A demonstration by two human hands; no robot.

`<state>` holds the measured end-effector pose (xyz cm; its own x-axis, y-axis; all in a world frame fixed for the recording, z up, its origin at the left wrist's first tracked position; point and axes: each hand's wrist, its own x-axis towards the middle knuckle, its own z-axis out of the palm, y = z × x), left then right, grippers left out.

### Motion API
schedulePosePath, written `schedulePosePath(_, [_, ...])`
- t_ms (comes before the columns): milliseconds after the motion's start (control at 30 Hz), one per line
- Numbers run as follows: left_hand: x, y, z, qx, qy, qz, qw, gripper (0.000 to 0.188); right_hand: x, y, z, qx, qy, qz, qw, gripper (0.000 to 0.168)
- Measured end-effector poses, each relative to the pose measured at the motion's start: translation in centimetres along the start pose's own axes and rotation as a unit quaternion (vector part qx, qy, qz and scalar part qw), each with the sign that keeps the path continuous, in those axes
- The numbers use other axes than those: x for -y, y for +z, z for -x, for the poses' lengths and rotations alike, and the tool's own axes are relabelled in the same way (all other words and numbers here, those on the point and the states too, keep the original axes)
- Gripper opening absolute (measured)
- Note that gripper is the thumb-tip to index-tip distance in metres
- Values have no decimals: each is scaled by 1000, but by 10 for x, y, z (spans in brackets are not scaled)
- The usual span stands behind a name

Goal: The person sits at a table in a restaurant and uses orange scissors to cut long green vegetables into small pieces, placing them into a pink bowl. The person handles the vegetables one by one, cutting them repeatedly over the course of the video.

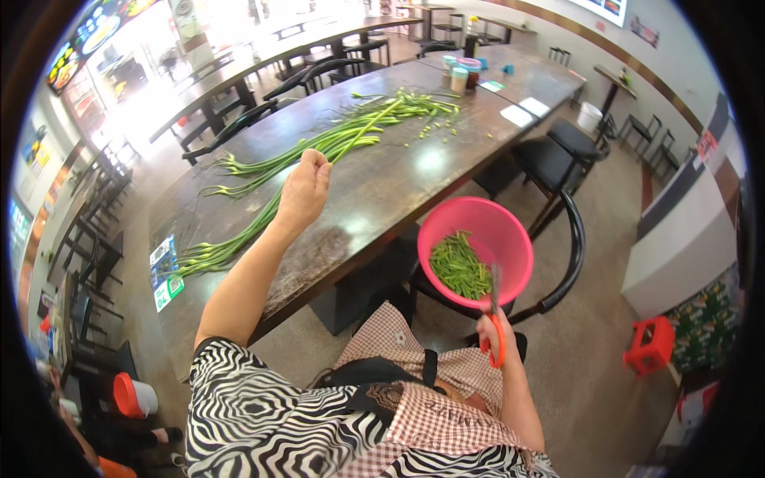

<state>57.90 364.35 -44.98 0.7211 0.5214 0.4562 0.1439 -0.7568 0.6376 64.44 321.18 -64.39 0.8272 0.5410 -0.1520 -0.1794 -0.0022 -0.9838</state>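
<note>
My left hand [305, 186] is above the table, its fingers closed on a green garlic scape [367, 132] that slants up to the right. A bunch of garlic scapes [323, 142] lies beyond the hand, and more budded garlic scapes [230, 248] stretch to the lower left, partly covered by my forearm. My right hand [499, 334] grips scissors with orange handles [497, 343]. Their blades point into a pink plastic basin [514, 230], where short cut scape pieces [459, 266] are heaped on the left side. Whether the blades are apart is blurred.
The basin rests on a black chair [577, 239] beside the dark table [382, 203]. Trimmed bits [433, 128] lie near the far scape ends. Jars [460, 77] stand farther back. A printed card [164, 272] lies at the table's left end. A red stool [649, 346] stands right.
</note>
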Motion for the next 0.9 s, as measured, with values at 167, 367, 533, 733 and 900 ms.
schedulePosePath(167, [-9, 10, 2, 27, 40, 134, 990, 16, 93, 57, -33, 52, -107, 196, 973, 43])
schedulePosePath(367, [26, 30, -7, 67, -3, 165, 984, 19, 163, 92, -99, 64, -91, 187, 976, 37])
schedulePosePath(533, [49, 45, -4, 56, 10, 155, 986, 17, 181, 108, -138, 82, -80, 243, 963, 49])
schedulePosePath(733, [43, 48, -3, 33, 16, 126, 991, 19, 194, 125, -163, 60, -59, 243, 966, 73])
schedulePosePath(900, [45, 48, -4, 25, 15, 130, 991, 18, 211, 134, -170, 65, -51, 270, 959, 64])
